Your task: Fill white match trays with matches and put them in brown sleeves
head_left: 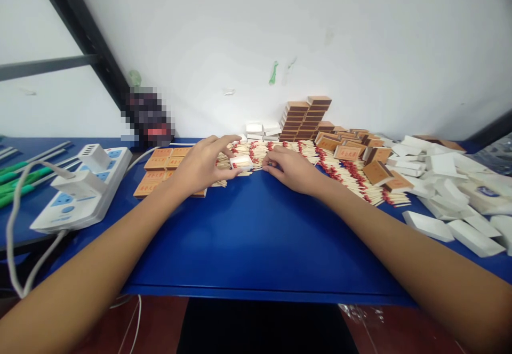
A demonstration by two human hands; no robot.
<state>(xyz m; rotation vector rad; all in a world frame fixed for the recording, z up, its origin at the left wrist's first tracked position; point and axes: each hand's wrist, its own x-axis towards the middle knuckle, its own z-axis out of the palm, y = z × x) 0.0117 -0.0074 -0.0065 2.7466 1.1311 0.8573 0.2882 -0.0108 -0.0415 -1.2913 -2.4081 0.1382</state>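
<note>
Gripping a tray (241, 162), your left hand (205, 161) faces your right hand (291, 168), curled, its hold unclear; stacked boxes (296, 121) look finished, loose matches (349, 177) and white trays (476, 238) remain.

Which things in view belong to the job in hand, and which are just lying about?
Belonging, by the look of it:
white tray in left hand
loose matches at right hand
orange matchboxes
heaped white trays

Probably just lying about:
power strip
white plugs
green-handled rods
</note>
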